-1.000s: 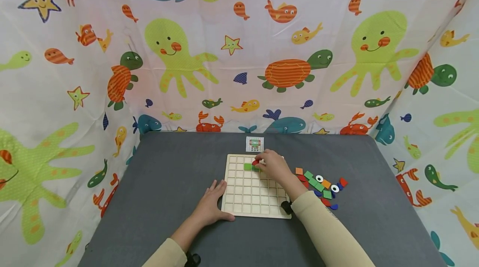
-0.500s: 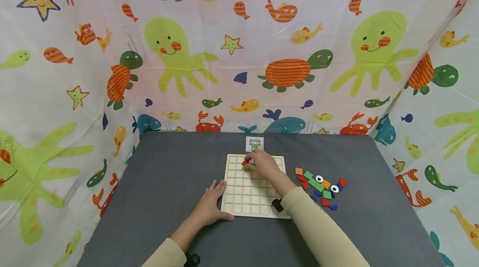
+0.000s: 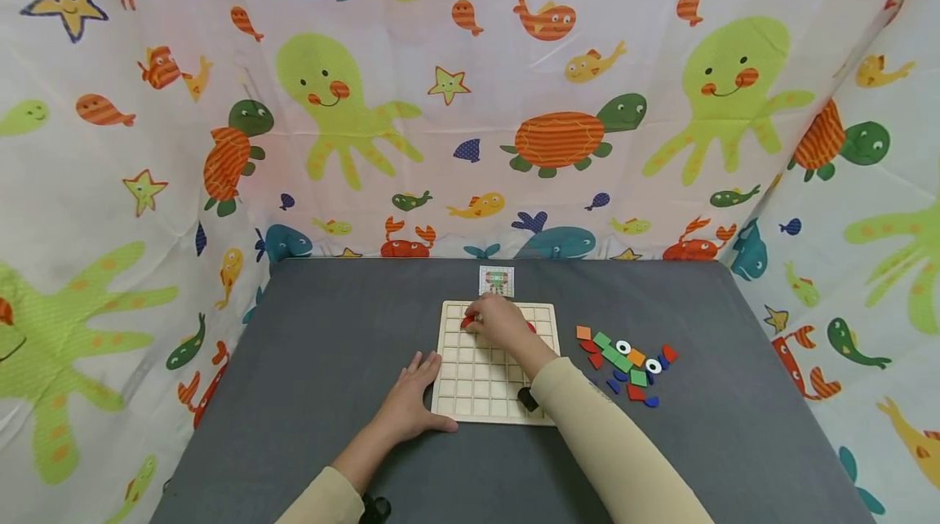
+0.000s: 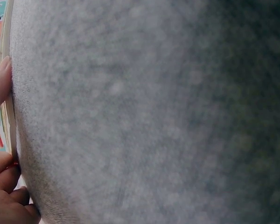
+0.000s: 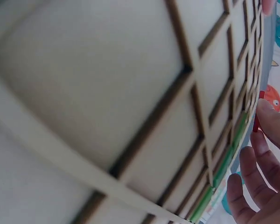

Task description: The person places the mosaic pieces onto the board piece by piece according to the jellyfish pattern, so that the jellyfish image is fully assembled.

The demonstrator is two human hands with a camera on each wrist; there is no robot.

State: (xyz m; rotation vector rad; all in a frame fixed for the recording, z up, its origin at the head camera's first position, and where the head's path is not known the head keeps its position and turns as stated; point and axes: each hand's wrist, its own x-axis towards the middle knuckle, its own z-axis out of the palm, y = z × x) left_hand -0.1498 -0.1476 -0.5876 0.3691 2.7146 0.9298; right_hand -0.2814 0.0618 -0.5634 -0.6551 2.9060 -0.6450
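A light wooden grid board [image 3: 470, 392] lies on the grey table. At its left edge rests my left hand [image 3: 411, 403], fingers extended along the side and thumb by the front corner; the left wrist view catches only part of that hand. Over the upper left of the grid, my right hand [image 3: 503, 323] pinches a small red piece [image 3: 467, 321] between thumb and index finger. Green pieces [image 5: 229, 156] sit in cells at the far edge in the right wrist view; the hand hides them from the head view. Another red piece [image 3: 531, 327] shows on the board beside the right wrist.
Right of the board lies a scatter of red, green, orange and blue pieces [image 3: 617, 361] and white rings [image 3: 653, 365]. A small picture card [image 3: 496, 281] lies behind the board. A sea-animal curtain [image 3: 455, 181] surrounds the table's back and sides.
My right hand has moved left across the upper board, carrying the red piece. A red piece by the right wrist has come into sight. My left hand keeps its place.
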